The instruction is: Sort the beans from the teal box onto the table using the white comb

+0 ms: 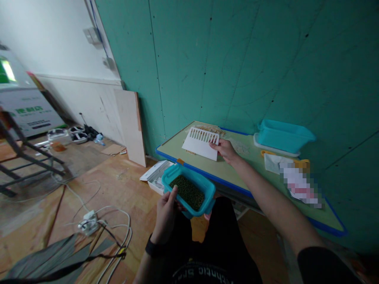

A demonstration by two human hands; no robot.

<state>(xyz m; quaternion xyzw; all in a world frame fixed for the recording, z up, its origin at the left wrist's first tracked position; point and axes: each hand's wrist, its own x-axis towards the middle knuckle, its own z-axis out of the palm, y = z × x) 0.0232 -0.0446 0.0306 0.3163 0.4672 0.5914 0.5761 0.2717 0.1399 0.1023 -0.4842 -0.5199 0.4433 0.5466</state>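
Note:
My left hand [168, 209] grips the near side of a turquoise plastic container [209, 199], its thumb over the rim. Small green beans [188, 191] lie inside it. The container is held in front of the table's edge, above my lap. My right hand [225, 149] pinches the right end of a white slotted scraper [199, 146], tilted over the tabletop with its slots facing away from me. Behind the scraper, a pile of pale beige grains [211, 129] lies on the table, partly hidden by it. Another scatter of whitish grains [239, 146] lies right of it.
A second turquoise container [286, 136] stands on a white lid at the table's right, near a packet with a blurred label [300, 185]. A green wall [237, 59] rises behind the table [254, 173]. An open white box [155, 179], power strip [89, 223] and cables lie on the floor.

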